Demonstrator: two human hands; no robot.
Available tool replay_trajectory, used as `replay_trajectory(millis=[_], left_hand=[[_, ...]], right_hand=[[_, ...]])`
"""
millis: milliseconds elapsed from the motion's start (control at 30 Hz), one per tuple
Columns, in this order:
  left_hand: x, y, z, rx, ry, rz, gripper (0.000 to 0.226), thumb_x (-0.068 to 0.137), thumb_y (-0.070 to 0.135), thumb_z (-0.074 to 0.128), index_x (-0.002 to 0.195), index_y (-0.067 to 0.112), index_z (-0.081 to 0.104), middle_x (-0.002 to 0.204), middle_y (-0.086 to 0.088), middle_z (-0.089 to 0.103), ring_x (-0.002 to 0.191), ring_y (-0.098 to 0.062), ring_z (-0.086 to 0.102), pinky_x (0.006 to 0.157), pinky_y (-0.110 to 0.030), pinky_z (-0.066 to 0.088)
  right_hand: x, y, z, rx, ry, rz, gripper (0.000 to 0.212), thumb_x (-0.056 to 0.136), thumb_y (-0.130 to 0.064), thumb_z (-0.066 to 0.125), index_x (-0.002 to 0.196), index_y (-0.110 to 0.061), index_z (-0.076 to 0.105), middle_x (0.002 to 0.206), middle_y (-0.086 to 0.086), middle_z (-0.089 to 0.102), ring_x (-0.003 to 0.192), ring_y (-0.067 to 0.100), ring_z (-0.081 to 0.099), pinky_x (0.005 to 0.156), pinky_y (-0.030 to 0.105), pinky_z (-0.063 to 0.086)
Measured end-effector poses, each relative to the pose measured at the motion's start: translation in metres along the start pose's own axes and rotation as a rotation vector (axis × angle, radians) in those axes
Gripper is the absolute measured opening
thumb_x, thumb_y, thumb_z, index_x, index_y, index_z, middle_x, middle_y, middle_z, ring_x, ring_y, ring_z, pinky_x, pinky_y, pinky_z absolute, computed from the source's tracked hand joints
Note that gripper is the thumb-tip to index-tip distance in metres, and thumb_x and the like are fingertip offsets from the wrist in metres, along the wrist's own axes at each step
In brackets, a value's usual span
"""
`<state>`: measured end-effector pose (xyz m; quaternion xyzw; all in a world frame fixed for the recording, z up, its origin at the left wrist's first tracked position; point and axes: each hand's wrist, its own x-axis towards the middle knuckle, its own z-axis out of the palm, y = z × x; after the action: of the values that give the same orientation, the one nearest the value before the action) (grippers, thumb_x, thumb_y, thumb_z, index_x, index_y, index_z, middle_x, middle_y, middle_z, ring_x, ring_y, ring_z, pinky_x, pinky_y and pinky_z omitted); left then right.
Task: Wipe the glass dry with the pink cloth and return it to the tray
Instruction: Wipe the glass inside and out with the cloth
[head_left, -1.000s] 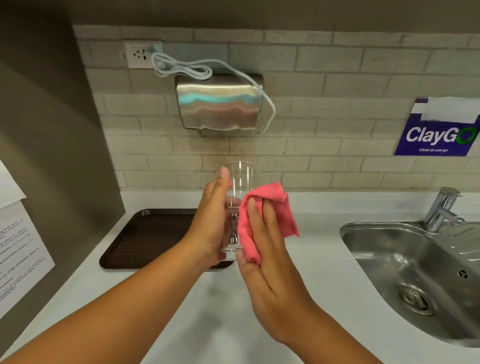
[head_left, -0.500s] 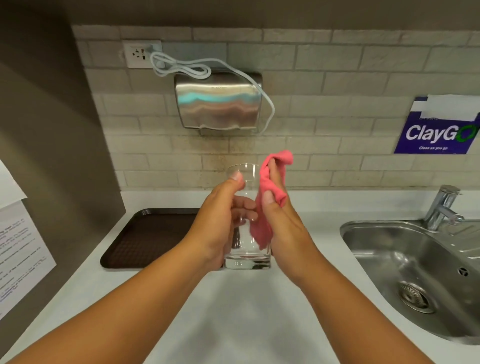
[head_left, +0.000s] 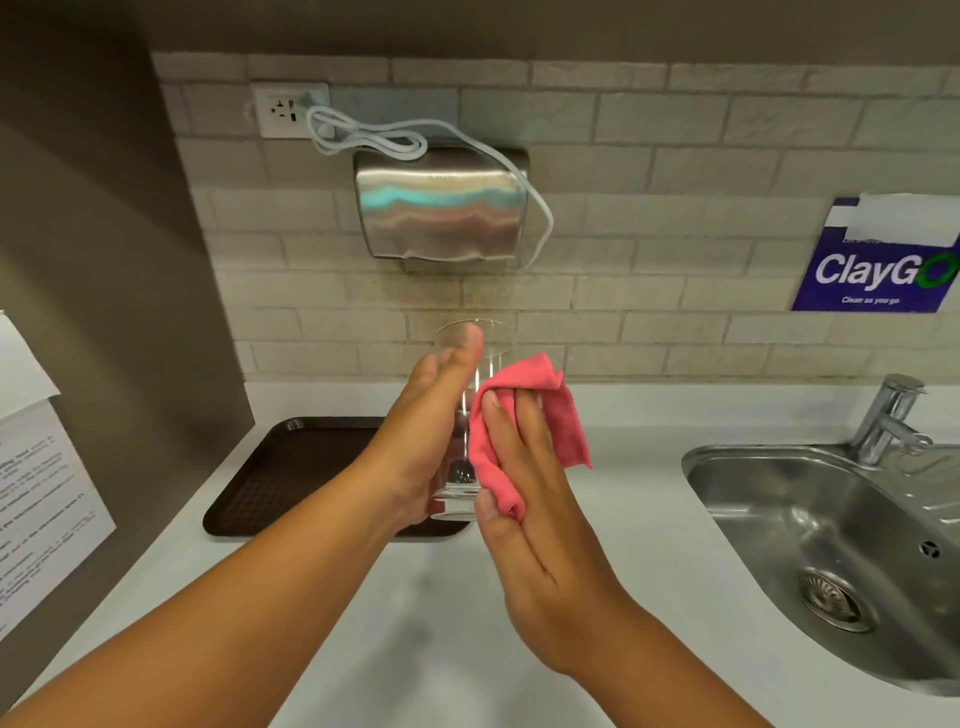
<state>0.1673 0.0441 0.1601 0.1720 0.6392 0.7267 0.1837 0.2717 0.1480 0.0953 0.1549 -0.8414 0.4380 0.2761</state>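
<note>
Mid-wipe above the surface, just right of the tray. Left hand wrapped round the upright glass; right hand pressing the cloth against its side. Next: finish drying, then onto the tray.

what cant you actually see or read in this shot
Head view, the only one:
- Glass: most of its wall is hidden by the left hand and the pink cloth; any wetness left cannot be told.
- Tray: its right part is behind the left hand and forearm.
- Paper notice: cut by the left edge, print too small to read.
- Sink: cut by the right edge.
</note>
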Motion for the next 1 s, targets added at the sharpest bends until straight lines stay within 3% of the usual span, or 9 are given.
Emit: replay_trajectory(millis=[167, 300, 400, 467, 567, 667, 767, 867, 1000], left_hand=[[-0.003, -0.001, 0.004, -0.078, -0.019, 0.001, 0.058, 0.09, 0.063, 0.066, 0.13, 0.021, 0.067, 0.108, -0.004, 0.082, 0.095, -0.017, 0.079, 0.072, -0.026, 0.062], [-0.006, -0.009, 0.009, -0.165, -0.022, 0.053, 0.072, 0.098, 0.058, 0.058, 0.139, 0.0, 0.06, 0.107, -0.029, 0.07, 0.096, -0.03, 0.07, 0.082, -0.035, 0.059], [-0.005, -0.012, 0.012, -0.21, 0.007, 0.084, 0.074, 0.082, 0.062, 0.065, 0.126, 0.003, 0.066, 0.089, -0.01, 0.066, 0.08, -0.022, 0.062, 0.072, -0.035, 0.054], [-0.003, -0.011, 0.013, -0.226, 0.04, 0.106, 0.074, 0.082, 0.062, 0.066, 0.127, 0.004, 0.066, 0.084, -0.001, 0.066, 0.072, -0.013, 0.06, 0.066, -0.029, 0.055], [-0.001, -0.01, 0.013, -0.217, 0.053, 0.103, 0.062, 0.092, 0.062, 0.066, 0.131, 0.014, 0.062, 0.096, -0.008, 0.072, 0.075, -0.014, 0.066, 0.073, -0.031, 0.058], [0.001, -0.012, 0.013, -0.153, 0.0, 0.037, 0.046, 0.1, 0.057, 0.058, 0.138, 0.029, 0.058, 0.123, -0.012, 0.077, 0.106, -0.032, 0.077, 0.095, -0.054, 0.06], [0.001, -0.005, 0.017, -0.015, 0.063, 0.046, 0.052, 0.097, 0.065, 0.054, 0.14, 0.037, 0.054, 0.103, 0.011, 0.079, 0.087, -0.012, 0.076, 0.068, -0.034, 0.06], [0.002, -0.001, 0.019, 0.09, 0.15, 0.051, 0.092, 0.069, 0.084, 0.066, 0.145, 0.037, 0.048, 0.115, 0.005, 0.069, 0.099, -0.015, 0.071, 0.072, -0.031, 0.057], [0.009, 0.004, 0.012, 0.016, 0.205, 0.034, 0.067, 0.076, 0.078, 0.071, 0.124, 0.032, 0.06, 0.1, -0.007, 0.073, 0.076, -0.016, 0.071, 0.061, -0.032, 0.059]], right_hand=[[0.011, -0.003, -0.005, -0.049, 0.022, -0.054, 0.062, 0.112, -0.03, 0.033, 0.166, -0.041, 0.004, 0.177, -0.022, -0.016, 0.163, 0.005, -0.015, 0.134, 0.034, -0.002], [0.036, -0.005, -0.013, 0.131, 0.127, 0.018, 0.059, 0.112, -0.032, 0.037, 0.165, -0.042, 0.012, 0.176, -0.025, -0.002, 0.16, -0.009, 0.009, 0.133, 0.038, 0.022], [0.048, -0.003, -0.023, 0.557, 0.148, 0.24, 0.053, 0.109, -0.048, 0.044, 0.161, -0.043, 0.036, 0.162, -0.005, 0.051, 0.129, 0.003, 0.068, 0.101, 0.034, 0.06], [0.039, 0.001, -0.021, 0.739, 0.109, 0.337, 0.056, 0.1, -0.057, 0.05, 0.153, -0.038, 0.051, 0.137, 0.005, 0.075, 0.118, 0.021, 0.077, 0.093, 0.046, 0.065], [0.021, 0.006, -0.007, 0.752, 0.148, 0.345, 0.06, 0.1, -0.054, 0.055, 0.158, -0.047, 0.04, 0.152, -0.006, 0.064, 0.134, 0.018, 0.067, 0.107, 0.046, 0.058], [0.016, 0.01, -0.005, 0.631, 0.16, 0.314, 0.065, 0.097, -0.045, 0.063, 0.153, -0.063, 0.036, 0.152, -0.024, 0.06, 0.135, 0.005, 0.064, 0.102, 0.028, 0.059], [0.016, 0.013, -0.008, 0.556, 0.153, 0.301, 0.071, 0.096, -0.035, 0.062, 0.15, -0.069, 0.031, 0.156, -0.032, 0.051, 0.141, 0.004, 0.057, 0.112, 0.037, 0.054], [0.023, 0.008, -0.007, 0.459, 0.118, 0.242, 0.076, 0.099, -0.034, 0.057, 0.155, -0.069, 0.019, 0.173, -0.026, 0.024, 0.158, 0.007, 0.033, 0.122, 0.053, 0.042], [0.018, 0.005, -0.003, 0.276, 0.101, 0.137, 0.065, 0.109, -0.036, 0.043, 0.159, -0.062, 0.01, 0.174, -0.035, 0.002, 0.162, -0.004, 0.004, 0.132, 0.049, 0.021]])
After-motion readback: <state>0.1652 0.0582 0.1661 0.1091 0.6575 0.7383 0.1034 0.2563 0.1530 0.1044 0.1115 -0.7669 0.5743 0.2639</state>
